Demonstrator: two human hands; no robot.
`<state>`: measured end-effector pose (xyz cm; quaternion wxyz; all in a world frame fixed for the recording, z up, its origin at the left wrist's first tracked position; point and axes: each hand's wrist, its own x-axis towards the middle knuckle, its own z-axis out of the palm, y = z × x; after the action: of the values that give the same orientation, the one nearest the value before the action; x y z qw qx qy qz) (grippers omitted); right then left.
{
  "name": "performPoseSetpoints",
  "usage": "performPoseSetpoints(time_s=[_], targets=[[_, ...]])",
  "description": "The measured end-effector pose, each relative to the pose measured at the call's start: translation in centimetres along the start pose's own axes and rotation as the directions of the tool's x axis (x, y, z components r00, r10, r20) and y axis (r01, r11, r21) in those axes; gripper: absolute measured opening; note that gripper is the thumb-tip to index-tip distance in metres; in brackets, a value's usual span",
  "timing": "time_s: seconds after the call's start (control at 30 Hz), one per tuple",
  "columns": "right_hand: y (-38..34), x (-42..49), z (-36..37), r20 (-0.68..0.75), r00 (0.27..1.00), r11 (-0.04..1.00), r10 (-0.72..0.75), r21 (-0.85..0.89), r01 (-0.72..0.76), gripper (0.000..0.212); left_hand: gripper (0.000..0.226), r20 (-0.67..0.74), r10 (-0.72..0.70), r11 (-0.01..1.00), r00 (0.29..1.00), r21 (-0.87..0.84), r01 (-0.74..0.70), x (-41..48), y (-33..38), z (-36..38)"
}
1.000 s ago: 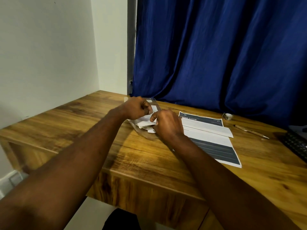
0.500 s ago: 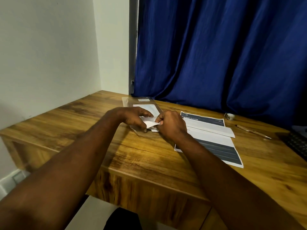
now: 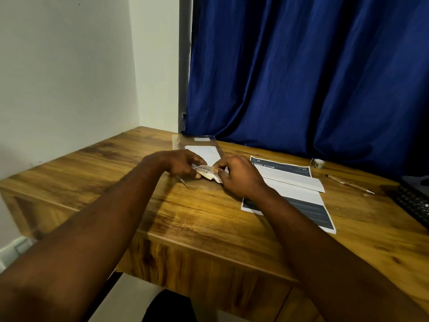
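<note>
We log: table [image 3: 209, 219] wood, smooth satin grain | sleeve [image 3: 185, 141] clear plastic, glossy | printed sheet [image 3: 301, 196] matt paper | curtain [image 3: 301, 77] matt cloth (finely crinkled) | folded slip [image 3: 209, 173] paper

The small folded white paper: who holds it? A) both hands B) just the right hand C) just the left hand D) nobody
A: the left hand and the right hand each pinch one end of the small folded white paper.

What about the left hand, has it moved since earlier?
Yes. The left hand drew nearer the person, baring the far end of the clear sleeve.
</note>
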<state>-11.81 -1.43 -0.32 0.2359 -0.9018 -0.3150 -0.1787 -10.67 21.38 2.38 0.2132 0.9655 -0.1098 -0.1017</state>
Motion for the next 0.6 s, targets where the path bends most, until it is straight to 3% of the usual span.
performPoseSetpoints(time_s=[0.23,0.37,0.4,0.5,0.6], targets=[[-0.8,-0.2,-0.5,-0.208,0.955,0.977,-0.211,-0.031,0.210,0.017,0.054,0.011,-0.106,0.993,0.994,-0.052,0.107,-0.1,0.0,0.2],[-1.4,0.0,-0.9,-0.294,0.926,0.971,-0.235,-0.029,0.237,0.014,0.115,0.025,-0.106,0.990,0.994,-0.093,0.108,-0.6,-0.1,0.2],[-1.3,0.0,-0.9,-0.308,0.926,0.974,-0.219,-0.017,0.225,0.014,0.116,0.040,-0.080,0.990,0.996,-0.112,0.084,-0.7,0.2,0.3],[-1.2,-0.1,-1.0,-0.342,0.922,0.978,-0.181,0.039,0.206,0.014,0.085,0.009,-0.046,0.986,0.999,-0.163,0.047,-0.6,0.5,0.7],[-1.4,-0.3,-1.6,-0.419,0.895,0.976,-0.153,0.078,0.204,0.014,0.081,-0.058,-0.122,0.985,0.991,-0.133,0.113,0.1,0.0,1.1]])
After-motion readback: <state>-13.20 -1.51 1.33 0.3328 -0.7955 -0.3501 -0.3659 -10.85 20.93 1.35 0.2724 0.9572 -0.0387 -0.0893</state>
